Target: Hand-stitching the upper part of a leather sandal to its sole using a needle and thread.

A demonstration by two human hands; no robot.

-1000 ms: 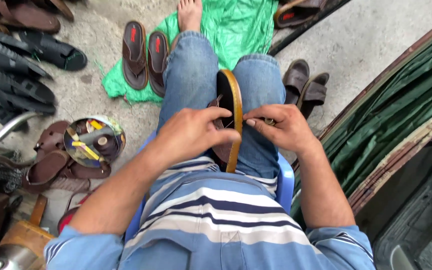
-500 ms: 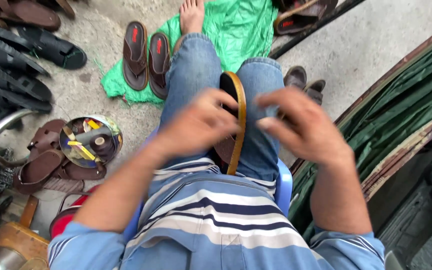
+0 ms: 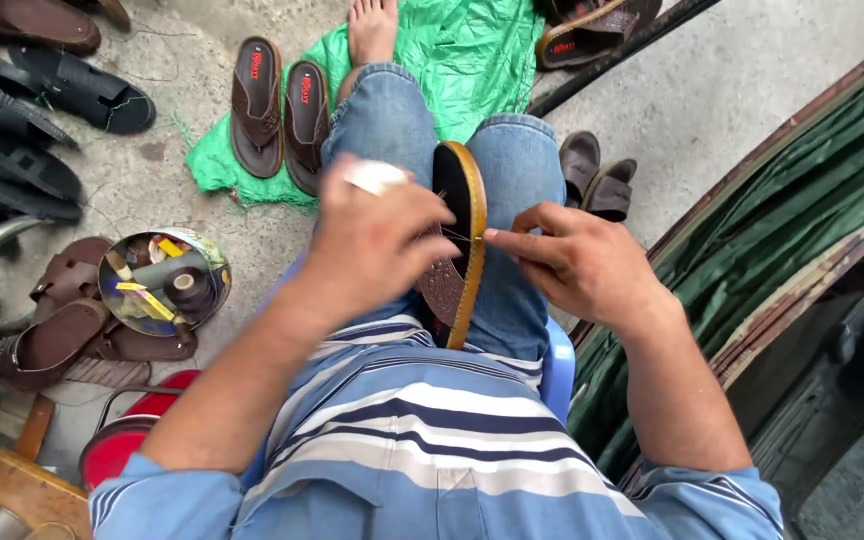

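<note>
Head camera looks down on a person sitting on a blue seat, and closest to us is a striped shirt. Just past it, a sandal stands on its edge between the knees, held by the jeans. The left hand wraps its grip over the sandal's sole side and covers much of it. The right hand has its fingers pinched narrow on a thin thread that runs across to the sandal. The sandal looks light and a bit bendy, with a stiff tan rim; that rim seems the best place to hold it. The thread looks very thin and easy to snap or lose. I cannot see any needle, and the far side of the sandal is hidden by the left hand. Farther out on the floor sit a round tin of spools and bits, a pair of brown sandals by a green cloth, and black sandals at the left. A bare foot rests on the cloth, cut off at the top.
</note>
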